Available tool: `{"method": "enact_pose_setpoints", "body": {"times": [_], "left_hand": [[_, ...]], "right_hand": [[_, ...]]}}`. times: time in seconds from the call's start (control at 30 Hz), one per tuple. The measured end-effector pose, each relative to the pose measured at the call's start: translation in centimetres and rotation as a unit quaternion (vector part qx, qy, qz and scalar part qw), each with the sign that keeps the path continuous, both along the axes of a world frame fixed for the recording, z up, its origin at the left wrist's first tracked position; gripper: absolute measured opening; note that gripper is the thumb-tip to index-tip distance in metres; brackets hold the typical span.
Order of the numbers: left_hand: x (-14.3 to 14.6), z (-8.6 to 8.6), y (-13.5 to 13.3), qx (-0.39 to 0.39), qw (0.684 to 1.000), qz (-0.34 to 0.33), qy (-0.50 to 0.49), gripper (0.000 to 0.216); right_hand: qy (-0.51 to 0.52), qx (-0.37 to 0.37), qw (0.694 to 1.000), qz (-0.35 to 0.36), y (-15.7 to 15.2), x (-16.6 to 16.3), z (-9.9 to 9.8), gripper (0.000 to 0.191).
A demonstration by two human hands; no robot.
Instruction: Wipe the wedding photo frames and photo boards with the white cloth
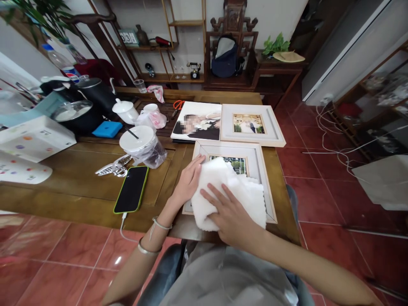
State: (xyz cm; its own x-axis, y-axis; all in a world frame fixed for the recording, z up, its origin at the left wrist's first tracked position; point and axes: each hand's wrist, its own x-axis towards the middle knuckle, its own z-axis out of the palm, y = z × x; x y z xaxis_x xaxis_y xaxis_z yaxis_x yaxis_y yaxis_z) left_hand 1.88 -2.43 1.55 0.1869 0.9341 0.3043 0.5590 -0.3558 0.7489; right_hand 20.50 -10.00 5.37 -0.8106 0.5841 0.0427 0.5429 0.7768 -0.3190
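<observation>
A white-framed picture point(256, 158) lies flat at the near edge of the wooden table point(79, 178). A thick white cloth point(236, 187) covers most of its glass. My right hand point(231, 216) lies flat on the cloth with fingers stretched out, pressing it onto the frame. My left hand point(188, 182) rests on the frame's left border, fingers together and extended, touching the cloth's left edge. Bracelets sit on my left wrist.
Behind it lie a second white frame point(252, 125) and a frameless photo print point(198, 122). Left of my hands are a phone on a cable point(131, 189), a hair clip point(114, 168), a bagged lidded cup point(143, 146), a teapot point(126, 111), pots and boxes.
</observation>
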Motion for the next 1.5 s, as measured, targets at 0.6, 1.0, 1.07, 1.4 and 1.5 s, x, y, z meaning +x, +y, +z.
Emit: {"method": "enact_pose_setpoints", "body": {"times": [0.6, 1.0, 1.07, 1.4, 1.5], "left_hand": [[0.0, -1.3, 0.0, 0.016, 0.991, -0.038, 0.128, 0.042], [0.0, -1.5, 0.2, 0.020, 0.990, -0.038, 0.134, 0.042], [0.0, -1.5, 0.2, 0.017, 0.990, -0.040, 0.132, 0.042], [0.0, -1.1, -0.2, 0.018, 0.997, -0.027, 0.067, 0.053], [0.0, -1.2, -0.3, 0.053, 0.997, -0.032, 0.041, 0.059]], "right_hand": [[-0.082, -0.029, 0.989, -0.117, -1.9, 10.2, 3.2, 0.036], [0.065, -0.234, 0.943, -0.228, 4.3, 20.3, 7.5, 0.018], [0.163, -0.183, 0.913, -0.327, 6.1, 19.5, 8.2, 0.011], [0.028, 0.192, 0.975, -0.109, 12.1, 3.5, 6.2, 0.031], [-0.020, 0.135, 0.989, -0.055, 12.9, 0.8, 2.9, 0.030]]}}
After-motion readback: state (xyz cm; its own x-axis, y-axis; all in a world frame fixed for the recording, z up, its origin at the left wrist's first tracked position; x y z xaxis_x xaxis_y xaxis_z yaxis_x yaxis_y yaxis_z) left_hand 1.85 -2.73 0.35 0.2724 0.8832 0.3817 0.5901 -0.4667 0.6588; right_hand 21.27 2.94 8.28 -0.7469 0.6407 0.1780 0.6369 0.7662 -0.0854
